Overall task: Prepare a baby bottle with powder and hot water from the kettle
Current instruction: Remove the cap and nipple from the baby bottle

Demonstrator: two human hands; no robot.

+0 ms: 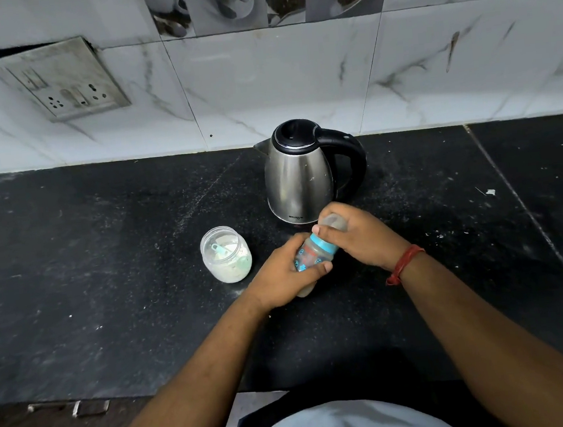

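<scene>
A small clear baby bottle [315, 253] with a blue collar and printed marks is held tilted just above the black counter. My left hand [287, 274] is wrapped around its body. My right hand [361, 236] grips the clear cap over the teat at the bottle's top. Right behind them stands a steel kettle [299, 177] with a black lid and a black handle that points right. To the left sits an open clear jar [226, 254] of white powder with a pale green scoop lying inside it.
The black stone counter [106, 264] runs to a white marbled tile wall. A wall socket plate [61, 79] hangs at the upper left. A seam in the counter runs down the right side. The counter's front edge lies near my body.
</scene>
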